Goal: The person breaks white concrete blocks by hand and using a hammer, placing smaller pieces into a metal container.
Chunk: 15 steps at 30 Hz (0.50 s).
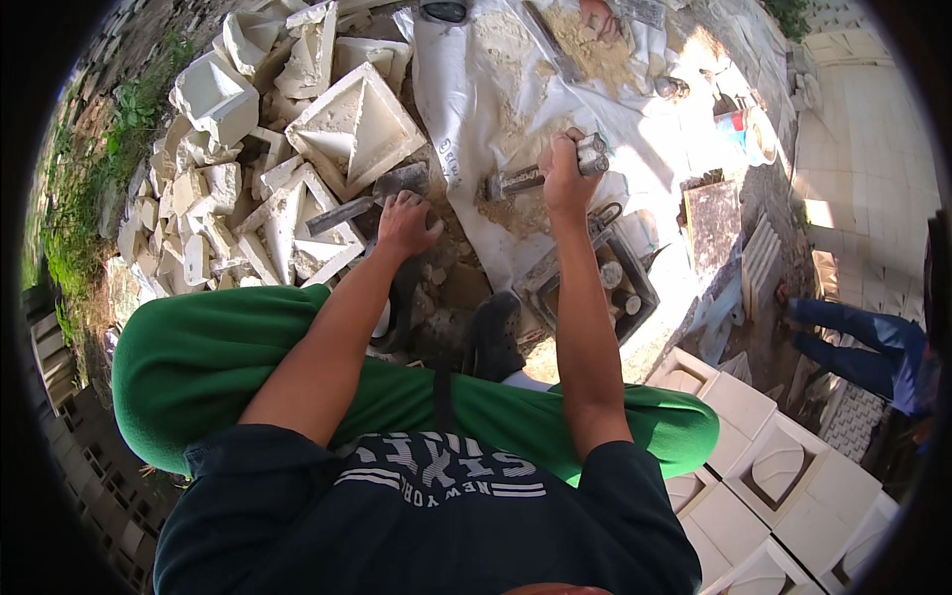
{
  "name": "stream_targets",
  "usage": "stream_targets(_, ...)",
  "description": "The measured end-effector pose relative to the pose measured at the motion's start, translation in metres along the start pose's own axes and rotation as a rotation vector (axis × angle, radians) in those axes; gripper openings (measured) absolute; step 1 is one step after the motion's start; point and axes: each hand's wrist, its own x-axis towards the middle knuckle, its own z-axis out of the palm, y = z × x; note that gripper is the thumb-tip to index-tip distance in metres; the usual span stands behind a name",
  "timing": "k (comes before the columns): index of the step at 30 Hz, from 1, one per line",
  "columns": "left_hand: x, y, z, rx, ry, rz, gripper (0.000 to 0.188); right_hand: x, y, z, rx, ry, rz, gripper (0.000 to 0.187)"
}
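Note:
My left hand (pixel 405 226) is closed, its fingers curled over the lower edge of a dark metal tool (pixel 402 180). A flat grey bar (pixel 340 215) juts out to the left beside it; whether the two are one piece I cannot tell. My right hand (pixel 567 177) is a fist around a bundle of short grey cylinders (pixel 592 155), whose ends stick out to the right. Left of that fist, a dusty dark bar (pixel 520 180) lies over the white sheet (pixel 476 119). Below, by my right forearm, stands a dark square box (pixel 645 297) with cylindrical pieces inside.
Broken cream-coloured block pieces (pixel 213 188) are heaped at the left. Another person's hand (pixel 600 20) is over sandy powder (pixel 585 55) at the far side. A bucket (pixel 760 137) stands at the right. Rows of cream blocks (pixel 744 421) and a person in blue trousers (pixel 853 332) are lower right.

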Motion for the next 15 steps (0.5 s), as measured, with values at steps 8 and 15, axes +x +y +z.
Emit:
stream_targets(8, 0.0, -0.002, -0.001, 0.01, 0.003, -0.034, 0.04, -0.003, -0.067, 0.002, 0.143, 0.018, 0.017, 0.008)
stream_targets(15, 0.004, 0.002, -0.004, 0.03, -0.081, -0.054, 0.04, -0.001, 0.015, 0.008, -0.069, 0.125, -0.223, 0.014)
